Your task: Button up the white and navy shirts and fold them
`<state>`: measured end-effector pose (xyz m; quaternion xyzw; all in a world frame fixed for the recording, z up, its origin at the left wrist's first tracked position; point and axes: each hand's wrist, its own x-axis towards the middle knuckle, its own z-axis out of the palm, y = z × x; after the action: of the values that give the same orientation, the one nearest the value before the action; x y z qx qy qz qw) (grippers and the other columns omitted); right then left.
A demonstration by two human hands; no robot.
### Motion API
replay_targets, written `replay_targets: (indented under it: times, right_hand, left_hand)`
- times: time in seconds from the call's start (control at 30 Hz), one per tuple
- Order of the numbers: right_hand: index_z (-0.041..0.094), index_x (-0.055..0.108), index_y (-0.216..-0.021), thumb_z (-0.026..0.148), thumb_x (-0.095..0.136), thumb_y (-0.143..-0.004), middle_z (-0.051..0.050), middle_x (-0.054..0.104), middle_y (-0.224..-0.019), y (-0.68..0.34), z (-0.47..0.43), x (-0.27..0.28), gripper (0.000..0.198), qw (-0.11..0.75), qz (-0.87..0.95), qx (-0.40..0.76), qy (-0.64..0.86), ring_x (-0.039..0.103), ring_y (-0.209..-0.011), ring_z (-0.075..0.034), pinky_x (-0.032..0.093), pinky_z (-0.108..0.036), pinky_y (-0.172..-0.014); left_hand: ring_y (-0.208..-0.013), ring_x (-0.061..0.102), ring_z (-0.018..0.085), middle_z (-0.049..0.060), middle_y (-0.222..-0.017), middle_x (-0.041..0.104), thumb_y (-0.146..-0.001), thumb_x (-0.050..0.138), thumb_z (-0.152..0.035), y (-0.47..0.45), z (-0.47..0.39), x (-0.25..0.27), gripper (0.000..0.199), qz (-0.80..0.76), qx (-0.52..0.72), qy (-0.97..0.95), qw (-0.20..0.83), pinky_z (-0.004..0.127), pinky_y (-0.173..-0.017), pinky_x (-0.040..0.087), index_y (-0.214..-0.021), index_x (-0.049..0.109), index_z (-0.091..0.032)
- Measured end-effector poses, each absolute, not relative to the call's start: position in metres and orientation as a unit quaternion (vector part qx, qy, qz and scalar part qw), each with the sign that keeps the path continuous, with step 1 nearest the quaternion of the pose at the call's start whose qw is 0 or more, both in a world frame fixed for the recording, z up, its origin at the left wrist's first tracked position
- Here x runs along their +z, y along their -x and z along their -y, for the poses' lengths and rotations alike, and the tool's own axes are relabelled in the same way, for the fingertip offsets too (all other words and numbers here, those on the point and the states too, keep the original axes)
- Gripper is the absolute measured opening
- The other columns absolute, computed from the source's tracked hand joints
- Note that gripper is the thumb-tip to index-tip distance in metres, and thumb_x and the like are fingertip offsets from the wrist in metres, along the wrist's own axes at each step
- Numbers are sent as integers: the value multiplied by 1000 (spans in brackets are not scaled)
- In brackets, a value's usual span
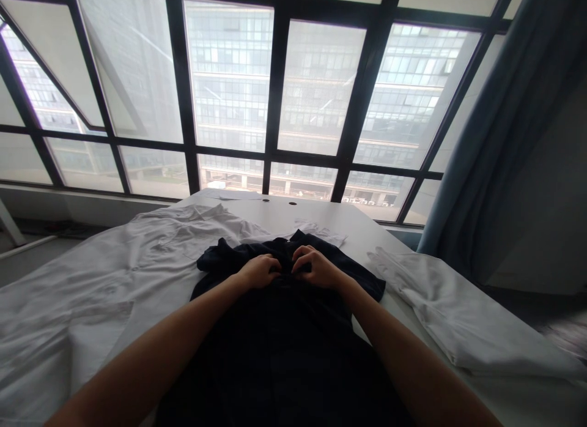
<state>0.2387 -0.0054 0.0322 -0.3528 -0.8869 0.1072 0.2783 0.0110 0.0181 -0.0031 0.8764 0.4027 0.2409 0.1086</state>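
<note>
A dark navy shirt lies spread over the white table, with a short sleeve reaching out at the right and bunched cloth at the left. My left hand is closed on the cloth near the shirt's upper middle, its fingertips partly hidden in the dark folds. Just across a small gap, my right hand has its fingers curled and pinching the same part. What exactly lies between the fingertips is too dark to make out. Toward me, the dark cloth runs down out of view.
Rumpled white cloth covers the table's left side. A folded white garment lies along the right. Windows with black frames rise behind the table, and a blue-grey curtain hangs at the right.
</note>
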Motion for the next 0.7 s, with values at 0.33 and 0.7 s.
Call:
replay_targets:
  times: [0.33, 0.7]
  right_hand:
    - [23, 78, -78, 5, 70, -66, -1, 66, -92, -236, 12, 35, 23, 180, 909, 95, 365, 62, -84, -16, 48, -28, -82]
    - [22, 78, -83, 11, 70, -71, -1, 69, -89, -237, 7, 26, 18, 214, 880, 57, 420, 64, -75, -15, 47, -26, -71]
  left_hand:
    - [-103, 65, 26, 12, -112, 70, -80, 64, -12, -11, -16, -3, 30, -459, 263, -844, 93, 36, -96, 48, -109, 74, -16]
    - [-82, 67, 20, 7, -92, 72, -79, 63, -20, -34, -13, -4, 17, -479, 264, -829, 112, 28, -74, 49, -86, 79, -19]
